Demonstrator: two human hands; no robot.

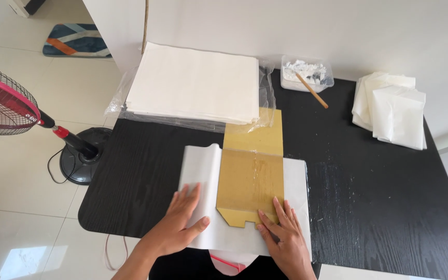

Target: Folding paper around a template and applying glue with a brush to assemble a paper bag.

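A brown cardboard template [250, 171] lies lengthwise on a white paper sheet [295, 181] on the black table [369, 181]. The sheet's left side is folded up and over toward the cardboard, its edge curling at the top. My left hand [180, 223] lies flat on that folded left flap, fingers spread. My right hand [283, 233] presses flat on the sheet at the cardboard's lower right corner, fingertips touching the cardboard edge. Neither hand grips anything.
A thick stack of white paper [195, 83] in clear plastic wrap sits at the table's far left. A clear tub of white paste [307, 72] with a wooden stick stands behind. Folded white paper pieces [392, 106] lie far right. A red fan [6, 103] stands on the floor to the left.
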